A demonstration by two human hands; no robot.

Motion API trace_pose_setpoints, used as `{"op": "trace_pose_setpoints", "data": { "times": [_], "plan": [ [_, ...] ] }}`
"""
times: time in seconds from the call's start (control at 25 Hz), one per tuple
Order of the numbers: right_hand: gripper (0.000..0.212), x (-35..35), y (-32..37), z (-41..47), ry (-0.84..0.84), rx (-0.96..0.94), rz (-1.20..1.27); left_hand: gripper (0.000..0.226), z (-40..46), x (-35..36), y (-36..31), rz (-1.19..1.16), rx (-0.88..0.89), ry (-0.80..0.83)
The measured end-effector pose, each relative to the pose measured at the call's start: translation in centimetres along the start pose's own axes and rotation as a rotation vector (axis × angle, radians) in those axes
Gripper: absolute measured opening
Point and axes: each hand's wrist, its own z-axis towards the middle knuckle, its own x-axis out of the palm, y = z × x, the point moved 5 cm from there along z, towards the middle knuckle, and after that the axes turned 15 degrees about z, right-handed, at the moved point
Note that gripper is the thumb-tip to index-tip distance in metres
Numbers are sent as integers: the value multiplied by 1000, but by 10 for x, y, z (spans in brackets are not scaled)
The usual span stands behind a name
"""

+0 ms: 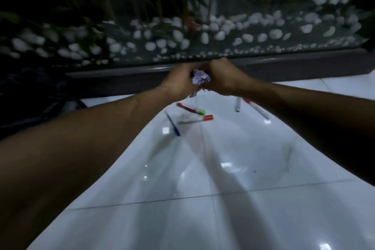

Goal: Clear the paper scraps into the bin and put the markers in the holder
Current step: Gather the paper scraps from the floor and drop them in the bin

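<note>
Head: both hands (199,81) crumple paper scraps (199,78), mostly hidden.

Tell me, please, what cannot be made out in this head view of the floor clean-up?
- Crumpled pale purple paper scraps: mostly hidden in the head view by the left hand and right hand gripping them.
- Bin and holder: neither identifiable in the frame.
- Red-ended marker: partly covered by the right forearm.
- Thin blue pen: motion-blurred, cap unreadable.
</note>
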Motion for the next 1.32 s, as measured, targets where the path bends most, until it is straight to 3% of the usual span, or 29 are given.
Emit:
{"op": "trace_pose_setpoints", "data": {
  "times": [0.16, 0.28, 0.48, 0.6, 0.84, 1.2, 1.32],
  "plan": [
    [20, 27, 109, 63, 2, -223, -31, 22, -42, -94, 68, 97, -173, -172],
    [17, 53, 180, 102, -3, -349, -47, 21, -70, -151, 115, 95, -185, -226],
    [22, 90, 248, 149, -19, -406, -57, 20, -92, -204, 189, 77, -275, -297],
    [14, 129, 269, 174, -44, -401, -15, 16, -107, -214, 241, 117, -363, -297],
    [11, 217, 307, 211, 64, -395, 84, 8, -153, -224, 322, 108, -601, -355],
    [24, 258, 310, 229, 165, -297, 75, 30, -170, -216, 370, 142, -713, -207],
    [29, 252, 310, 225, 120, -329, 79, 40, -176, -214, 372, 89, -768, -131]
  ]
}}
